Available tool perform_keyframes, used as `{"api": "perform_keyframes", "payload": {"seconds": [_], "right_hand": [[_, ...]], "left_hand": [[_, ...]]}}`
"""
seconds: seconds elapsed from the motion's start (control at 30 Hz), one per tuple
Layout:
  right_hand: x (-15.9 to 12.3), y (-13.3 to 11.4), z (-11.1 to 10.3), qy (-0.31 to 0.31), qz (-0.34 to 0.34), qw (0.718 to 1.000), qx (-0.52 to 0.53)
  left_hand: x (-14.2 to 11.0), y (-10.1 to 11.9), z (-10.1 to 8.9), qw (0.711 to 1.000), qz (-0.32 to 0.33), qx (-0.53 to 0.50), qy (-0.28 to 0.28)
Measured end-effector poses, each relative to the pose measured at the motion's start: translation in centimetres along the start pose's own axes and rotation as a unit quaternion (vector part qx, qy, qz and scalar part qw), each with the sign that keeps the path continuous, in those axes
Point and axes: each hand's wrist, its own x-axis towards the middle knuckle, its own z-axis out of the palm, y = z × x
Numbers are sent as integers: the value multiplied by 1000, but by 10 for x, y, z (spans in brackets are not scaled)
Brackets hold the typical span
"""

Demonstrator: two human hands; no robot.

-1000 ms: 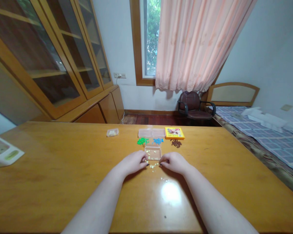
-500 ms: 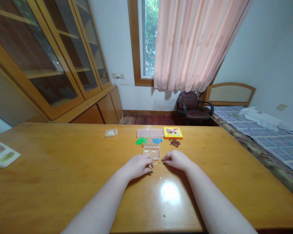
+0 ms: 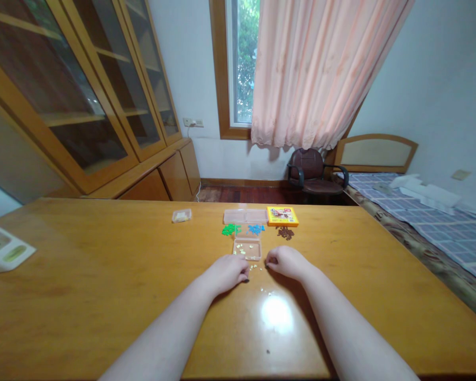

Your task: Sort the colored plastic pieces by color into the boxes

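My left hand (image 3: 229,272) rests on the table just in front of a small clear plastic box (image 3: 261,251), its fingers curled together. Whatever is in its fingers, if anything, is hidden. To the right of the box, my right hand (image 3: 285,261) touches the tabletop with fingers bent and tips pressed together; what they hold I cannot make out. Several tiny pale-yellow pieces (image 3: 255,266) lie between the two hands. More pale pieces (image 3: 240,246) are inside the box, mostly toward its left side.
Behind the box lie piles of green pieces (image 3: 230,229), blue pieces (image 3: 256,229) and brown pieces (image 3: 285,233). Farther back are a clear open case (image 3: 235,216) and a yellow box (image 3: 283,216). A small clear container (image 3: 181,216) sits left; a white plastic object (image 3: 8,248) stands at the left edge.
My left hand's fingers have curled in, and fewer pale pieces show beside them. More pale pieces show in the box's left part. My right hand stays nearly in place. The view has shifted slightly.
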Motion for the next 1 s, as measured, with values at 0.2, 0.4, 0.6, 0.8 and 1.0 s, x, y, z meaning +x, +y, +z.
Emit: {"api": "perform_keyframes", "payload": {"seconds": [0.2, 0.4, 0.6, 0.8, 1.0], "right_hand": [[11, -2, 17, 185, 34, 969, 162], [10, 3, 14, 70, 3, 985, 158], [5, 3, 10, -38, -50, 991, 116], [2, -11, 4, -30, -64, 997, -29], [-1, -16, 1, -14, -60, 993, -104]], "left_hand": [[-1, -1, 2, 1000, -14, 5, -6], [-4, 0, -1, 1000, -19, -5, 2], [0, -3, -4, 991, -28, -8, 134], [-1, -15, -10, 973, -116, 8, 200], [-9, -15, -22, 982, -119, 51, 139]]}}
